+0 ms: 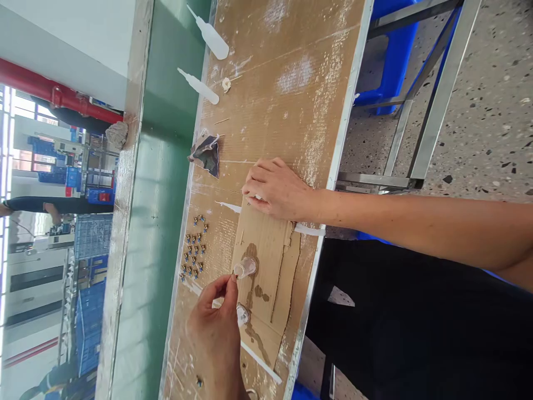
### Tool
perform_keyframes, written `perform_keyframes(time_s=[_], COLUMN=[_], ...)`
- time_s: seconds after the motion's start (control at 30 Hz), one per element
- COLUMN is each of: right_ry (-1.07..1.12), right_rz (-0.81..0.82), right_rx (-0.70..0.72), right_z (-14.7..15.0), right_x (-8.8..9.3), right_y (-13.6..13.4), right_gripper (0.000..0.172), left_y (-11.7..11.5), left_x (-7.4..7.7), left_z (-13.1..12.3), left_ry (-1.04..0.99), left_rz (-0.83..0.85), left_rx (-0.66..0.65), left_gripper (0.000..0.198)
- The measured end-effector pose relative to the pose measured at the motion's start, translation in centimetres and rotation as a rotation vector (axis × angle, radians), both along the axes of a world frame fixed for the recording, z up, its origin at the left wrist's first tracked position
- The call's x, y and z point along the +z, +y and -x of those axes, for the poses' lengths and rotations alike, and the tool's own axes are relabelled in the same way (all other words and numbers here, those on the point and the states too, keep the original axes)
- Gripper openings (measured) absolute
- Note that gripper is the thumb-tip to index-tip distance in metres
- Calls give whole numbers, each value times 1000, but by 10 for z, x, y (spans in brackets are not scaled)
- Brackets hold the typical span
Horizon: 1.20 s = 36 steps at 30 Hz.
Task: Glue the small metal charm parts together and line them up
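The picture lies on its side. My left hand pinches thumb and forefinger together at the rim of a small clear plastic cup; whatever is in the pinch is too small to name. Behind that hand, partly covered, stands a second clear cup. Both cups rest on a piece of cardboard with wet stains. My right hand lies at the cardboard's other end, fingers curled in, their contents hidden. A thin wooden stick is on the cardboard. Several tiny blue-and-gold pieces sit in rows beyond it.
Two white nozzle bottles lie by the table's far edge, near a crumpled dark piece and a small white lump. A green strip runs behind the table. Blue crates and other people are beyond.
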State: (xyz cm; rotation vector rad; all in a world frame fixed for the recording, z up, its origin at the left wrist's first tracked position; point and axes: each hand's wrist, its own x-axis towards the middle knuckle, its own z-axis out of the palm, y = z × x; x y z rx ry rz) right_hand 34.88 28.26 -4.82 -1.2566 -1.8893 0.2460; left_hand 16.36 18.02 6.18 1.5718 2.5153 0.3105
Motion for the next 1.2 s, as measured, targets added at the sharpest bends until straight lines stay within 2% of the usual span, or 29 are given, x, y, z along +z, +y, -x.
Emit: perform_keyframes(time_s=[0.33,0.83,1.0,1.1,1.2], right_ry=[-4,14,39,49,62], right_rz=[-2,15,-9,-15,-16], right_rx=[-5,11,9,8,18], right_z=[0,-1,-1,-1,-2], right_x=[0,1,-1,-1,0], right_y=[0,-1,0,0,-1], right_gripper=[19,18,17,16,17], left_y=[2,4,3,-5,-24], left_x=[2,4,3,6,14], left_z=[-3,-2,2,6,12], left_ry=[-34,30,4,-64,-140], left_rz=[-3,44,-5,-50,-146], left_rx=[-30,-46,-46,2,151], left_gripper=[24,23,22,23,27])
